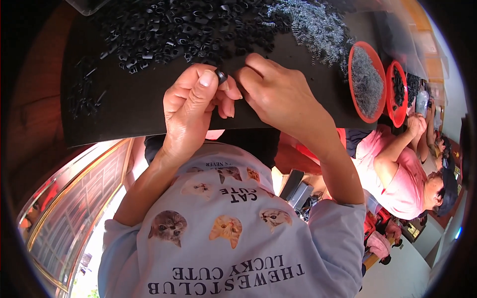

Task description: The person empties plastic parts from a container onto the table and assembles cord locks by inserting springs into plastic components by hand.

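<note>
My left hand (pixel 191 107) pinches a small black ring-shaped part (pixel 221 75) between thumb and fingertips, just above the black mat (pixel 124 111). My right hand (pixel 278 94) comes in from the right, its bunched fingertips pressed against the same part. Whether anything else sits in the right fingers cannot be told. Beyond the hands lies a loose heap of small black plastic parts (pixel 174 30). Right of that heap is a pile of thin grey metal springs (pixel 313 25).
Two red bowls stand at the mat's right end, one with grey springs (pixel 366 82), one with black parts (pixel 397 92). A person in a pink shirt (pixel 397 174) works at the right. A few stray black parts (pixel 84 97) lie at the mat's left.
</note>
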`<state>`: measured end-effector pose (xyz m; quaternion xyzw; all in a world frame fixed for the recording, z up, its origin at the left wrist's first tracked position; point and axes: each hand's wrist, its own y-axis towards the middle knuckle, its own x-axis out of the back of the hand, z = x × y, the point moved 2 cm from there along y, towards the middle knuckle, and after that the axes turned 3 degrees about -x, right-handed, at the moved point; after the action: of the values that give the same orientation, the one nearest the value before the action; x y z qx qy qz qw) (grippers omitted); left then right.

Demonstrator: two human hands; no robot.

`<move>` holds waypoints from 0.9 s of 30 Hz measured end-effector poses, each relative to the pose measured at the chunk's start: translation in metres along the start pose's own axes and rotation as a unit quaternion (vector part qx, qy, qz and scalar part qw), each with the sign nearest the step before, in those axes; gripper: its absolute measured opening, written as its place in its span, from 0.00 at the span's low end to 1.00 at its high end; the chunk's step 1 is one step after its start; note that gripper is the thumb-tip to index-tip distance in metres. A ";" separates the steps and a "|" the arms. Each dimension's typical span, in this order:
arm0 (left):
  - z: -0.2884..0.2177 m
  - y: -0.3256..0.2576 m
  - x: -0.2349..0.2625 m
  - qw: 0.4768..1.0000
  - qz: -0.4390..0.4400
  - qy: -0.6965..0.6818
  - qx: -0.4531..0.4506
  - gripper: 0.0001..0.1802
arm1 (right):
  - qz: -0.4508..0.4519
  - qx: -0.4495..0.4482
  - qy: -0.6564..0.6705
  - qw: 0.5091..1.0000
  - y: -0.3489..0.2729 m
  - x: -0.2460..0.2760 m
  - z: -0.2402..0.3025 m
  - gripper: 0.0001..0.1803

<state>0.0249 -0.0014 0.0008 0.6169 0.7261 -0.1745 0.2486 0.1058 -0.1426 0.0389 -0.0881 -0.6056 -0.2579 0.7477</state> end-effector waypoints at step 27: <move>0.001 0.001 -0.004 0.999 0.007 0.022 0.040 0.16 | 0.002 -0.217 0.555 0.803 0.013 0.025 0.002 0.04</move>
<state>0.0264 -0.0046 0.0022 0.6352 0.7194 -0.1876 0.2092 0.1138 -0.1373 0.0659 -0.0905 -0.0148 -0.3860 0.9179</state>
